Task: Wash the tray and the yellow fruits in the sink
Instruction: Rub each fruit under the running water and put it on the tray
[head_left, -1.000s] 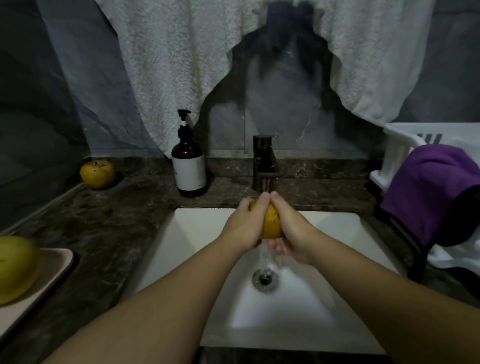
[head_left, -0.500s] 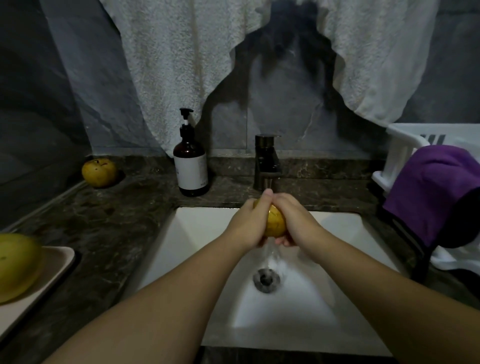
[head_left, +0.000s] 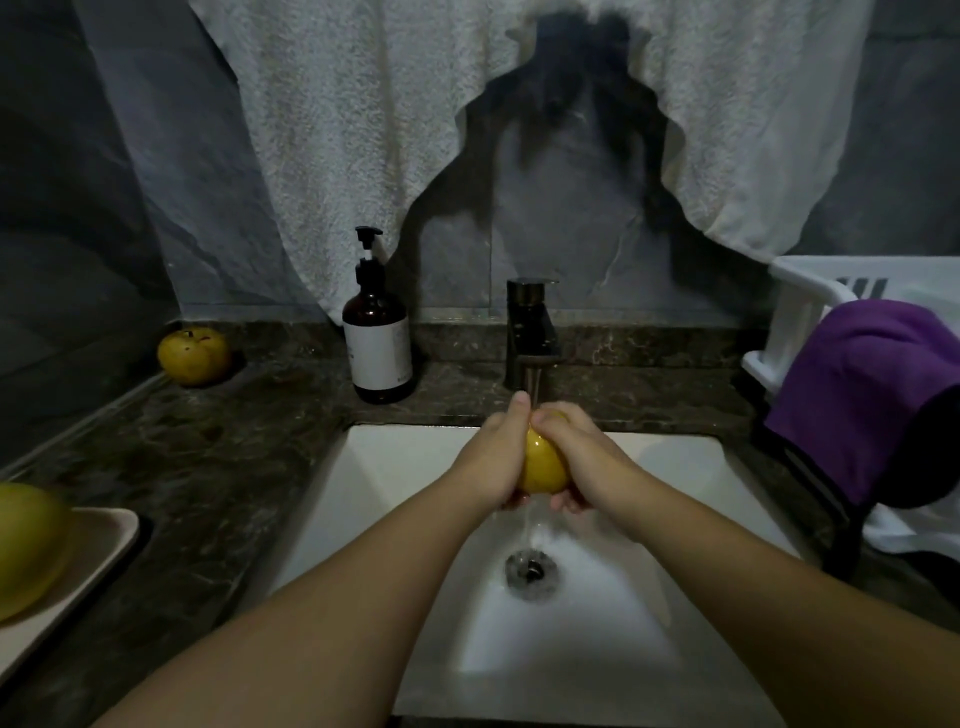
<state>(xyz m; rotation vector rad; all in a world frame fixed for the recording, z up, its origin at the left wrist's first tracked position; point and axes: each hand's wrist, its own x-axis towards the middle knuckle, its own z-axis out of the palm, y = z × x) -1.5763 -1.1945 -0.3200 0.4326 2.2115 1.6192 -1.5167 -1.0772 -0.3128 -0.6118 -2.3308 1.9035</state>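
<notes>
Change: since a second ago your right hand (head_left: 587, 457) has slid up over the top of the yellow fruit (head_left: 543, 465), so its fingers now meet your left thumb at the crown; before, that hand cupped the fruit more from below.
Left hand: your left hand (head_left: 493, 457) curls round the left side of the fruit, thumb pointing up just under the tap (head_left: 530, 332), much as it did earlier.
Right hand: fingers are wrapped over the top and right side of the same fruit, gripping it.
Fruit in hand: it sits between both palms, over the white sink (head_left: 395, 467), with only a yellow strip showing between your hands.
Water: a thin stream falls from under your hands to the drain (head_left: 531, 570), as in the earlier frames.
Second fruit: it lies at the far left edge on the beige tray (head_left: 98, 545), unmoved.
Third fruit: this brownish-yellow one (head_left: 193, 356) rests on the dark stone surface (head_left: 208, 467) in the back left corner, well apart from the sink.
Bottle: a brown pump bottle (head_left: 378, 338) stands between that fruit and the tap.
Right side: a purple cloth (head_left: 878, 395) hangs over a white rack (head_left: 800, 312).
Wall: white towels (head_left: 363, 130) hang above.
</notes>
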